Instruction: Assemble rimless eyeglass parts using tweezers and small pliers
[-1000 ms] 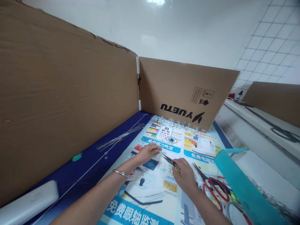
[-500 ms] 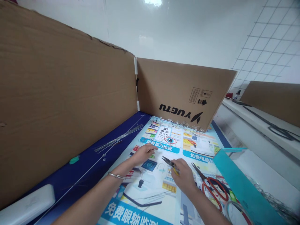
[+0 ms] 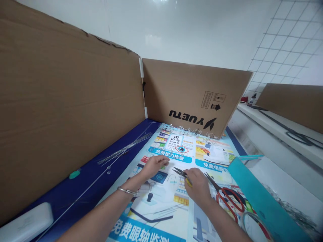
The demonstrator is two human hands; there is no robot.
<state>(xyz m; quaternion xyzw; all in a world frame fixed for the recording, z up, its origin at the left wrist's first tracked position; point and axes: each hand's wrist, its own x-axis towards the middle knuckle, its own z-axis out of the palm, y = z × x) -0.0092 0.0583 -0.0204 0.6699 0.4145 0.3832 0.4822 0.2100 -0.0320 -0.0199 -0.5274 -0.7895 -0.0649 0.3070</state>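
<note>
My right hand [image 3: 198, 186] is closed around needle-nose pliers [image 3: 187, 178] with yellow and black handles. The pliers' dark jaws point left, toward my left hand [image 3: 155, 166], and look slightly parted. My left fingers are pinched together just beyond the jaw tips; whatever they hold is too small to make out. On the printed poster [image 3: 184, 213] below the hands lies a thin bent wire [image 3: 174, 178]. Several straight wires [image 3: 166, 211] rest nearer to me. Scissors with red handles [image 3: 232, 200] lie right of my right forearm, blades pointing away from me.
A teal box [image 3: 262, 198] with a tangle of wire pieces [image 3: 290, 208] stands at the right. Small bent wire pieces [image 3: 191, 131] line the foot of the cardboard panel [image 3: 186, 87]. Long wires [image 3: 123, 149] lie on the blue surface. A white case [image 3: 27, 220] sits front left.
The camera view has shifted slightly, so the surroundings appear a little further left. Both hands stay nearly in place, with the pliers still in my right hand.
</note>
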